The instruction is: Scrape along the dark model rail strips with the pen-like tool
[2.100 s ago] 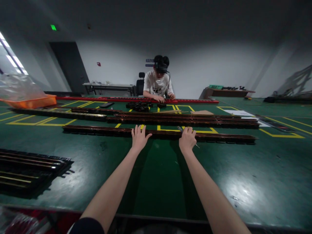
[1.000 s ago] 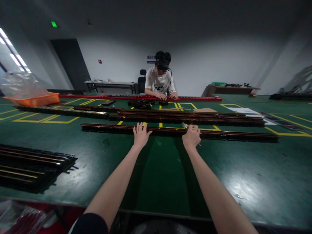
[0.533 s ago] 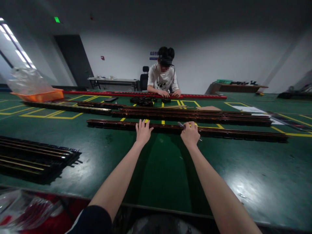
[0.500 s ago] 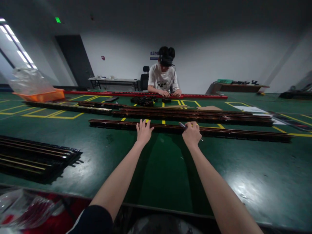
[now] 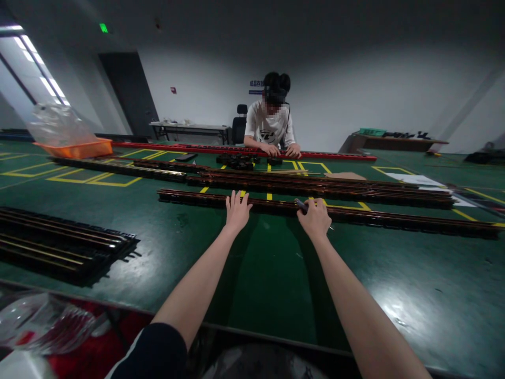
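Note:
A long dark strip with thin coppery lines lies crosswise on the green table in front of me. My left hand rests on its near side and top, fingers stretched out and apart. Further right, my right hand is closed around a slim dark-handled tool. The tool's handle end pokes out at the upper left of the fist, and a thin shiny tip shows at the lower right. Its exact kind is hidden by the fingers. Just beyond lies a bundle of similar strips.
More strips lie at the near left. An orange tray holding clear plastic bags stands at the far left. Opposite, a person works at a red rail. Dark parts and paper sheets lie between us.
The view has shifted slightly, so most things appear further right. The strip under my hands has slid a little to the right. Both hands keep their poses.

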`<action>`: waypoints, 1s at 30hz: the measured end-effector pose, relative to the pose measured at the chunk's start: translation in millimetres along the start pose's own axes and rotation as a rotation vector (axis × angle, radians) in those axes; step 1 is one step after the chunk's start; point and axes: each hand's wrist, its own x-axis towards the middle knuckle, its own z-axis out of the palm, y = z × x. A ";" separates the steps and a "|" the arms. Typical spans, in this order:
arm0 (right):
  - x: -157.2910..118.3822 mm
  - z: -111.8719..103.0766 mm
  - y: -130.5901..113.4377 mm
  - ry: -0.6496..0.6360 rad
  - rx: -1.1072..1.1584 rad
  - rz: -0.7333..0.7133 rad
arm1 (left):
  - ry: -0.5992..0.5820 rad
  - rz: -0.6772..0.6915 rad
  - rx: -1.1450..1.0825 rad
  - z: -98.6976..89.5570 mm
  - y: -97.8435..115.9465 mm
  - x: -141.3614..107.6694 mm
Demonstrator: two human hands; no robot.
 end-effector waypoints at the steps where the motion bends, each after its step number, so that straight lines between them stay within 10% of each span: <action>1: -0.3 -0.1 -1.1 0.006 0.005 0.013 | -0.005 -0.002 0.003 -0.4 0.3 -0.2; 16: 0.0 -12.1 13.1 0.041 -0.049 0.286 | 0.061 0.022 0.050 2.8 -3.6 4.2; 23: 14.3 -17.6 48.0 -0.056 -0.380 -0.244 | 0.037 0.092 0.126 -1.1 -5.7 21.7; 30: 44.7 -5.6 45.5 -0.131 -0.400 -0.212 | 0.011 0.092 0.149 7.5 -6.2 46.2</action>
